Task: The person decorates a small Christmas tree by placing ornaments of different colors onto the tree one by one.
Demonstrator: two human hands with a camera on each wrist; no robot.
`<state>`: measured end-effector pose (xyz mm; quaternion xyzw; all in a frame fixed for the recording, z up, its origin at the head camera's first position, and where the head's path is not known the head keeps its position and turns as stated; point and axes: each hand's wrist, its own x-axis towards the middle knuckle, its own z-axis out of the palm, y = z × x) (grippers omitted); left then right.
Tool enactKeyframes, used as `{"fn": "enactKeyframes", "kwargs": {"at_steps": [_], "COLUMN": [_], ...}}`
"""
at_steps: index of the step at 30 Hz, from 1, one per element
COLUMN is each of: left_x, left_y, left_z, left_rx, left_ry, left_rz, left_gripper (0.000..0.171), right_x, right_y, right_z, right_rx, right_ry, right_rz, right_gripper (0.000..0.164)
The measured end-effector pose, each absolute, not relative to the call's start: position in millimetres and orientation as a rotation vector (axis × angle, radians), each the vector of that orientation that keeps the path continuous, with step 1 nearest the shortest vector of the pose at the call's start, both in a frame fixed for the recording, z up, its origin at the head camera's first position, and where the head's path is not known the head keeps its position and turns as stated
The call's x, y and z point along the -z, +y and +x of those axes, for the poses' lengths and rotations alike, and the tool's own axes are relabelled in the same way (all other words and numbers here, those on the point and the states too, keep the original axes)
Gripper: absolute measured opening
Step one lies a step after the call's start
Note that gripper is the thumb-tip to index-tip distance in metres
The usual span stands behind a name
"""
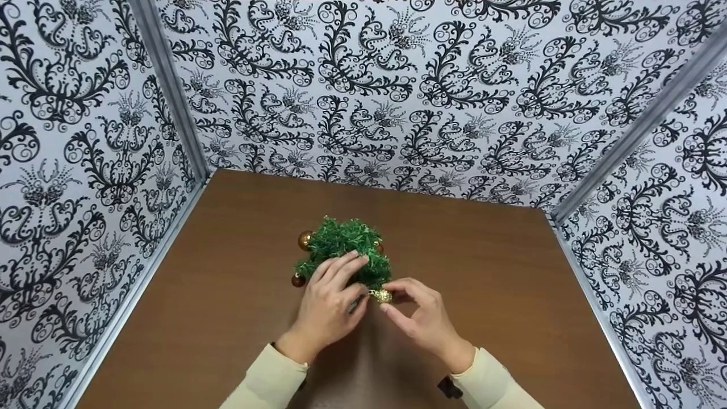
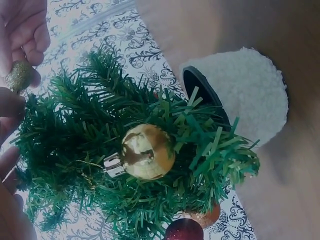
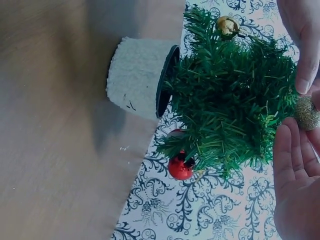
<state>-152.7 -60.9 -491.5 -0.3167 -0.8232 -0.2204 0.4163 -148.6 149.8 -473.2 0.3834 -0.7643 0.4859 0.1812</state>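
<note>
A small artificial Christmas tree (image 1: 346,238) in a white, rough-textured pot (image 3: 137,77) stands before me on the brown table. My right hand (image 1: 426,318) pinches a glittery gold bauble (image 1: 384,296) between thumb and fingers, at the near side of the tree. Over the green branches lies my left hand (image 1: 329,301), its thumb and index finger at the bauble's loop end; the loop itself is mostly hidden by them. A shiny gold bauble (image 2: 149,151) hangs on the tree in the left wrist view, and a red bauble (image 3: 180,166) in the right wrist view.
The brown tabletop (image 1: 255,216) is bounded by walls (image 1: 375,85) with a black-and-white scroll pattern. Metal posts (image 1: 176,91) stand at the corners. More baubles hang at the tree's left, including a copper one (image 1: 305,240) and a dark red one (image 1: 298,280).
</note>
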Motion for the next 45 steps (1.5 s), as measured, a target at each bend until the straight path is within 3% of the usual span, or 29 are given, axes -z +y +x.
{"fn": "enactKeyframes", "kwargs": {"at_steps": [21, 28, 37, 45], "left_x": [497.5, 497.5, 495.7, 494.2], "left_y": [-64.0, -64.8, -64.5, -66.1], "left_z": [-153.4, -152.8, -152.3, -151.7], "left_rx": [0.542, 0.572, 0.588, 0.603], "left_ry": [-2.117, -2.129, -2.148, -2.14], "left_rz": [-0.742, -0.729, -0.726, -0.753], "left_gripper": [0.01, 0.01, 0.013, 0.012], "right_x": [525.3, 523.3, 523.7, 523.9], "right_y": [147.4, 140.9, 133.6, 132.0], "right_z": [-164.4, -164.1, -166.7, -167.6], "right_rx": [-1.333, -1.201, -1.084, -1.116], "right_ry": [-2.265, -2.194, -2.149, -2.112], "right_rz": [1.105, 1.073, 1.022, 0.978], "right_gripper": [0.037, 0.021, 0.02, 0.003]}}
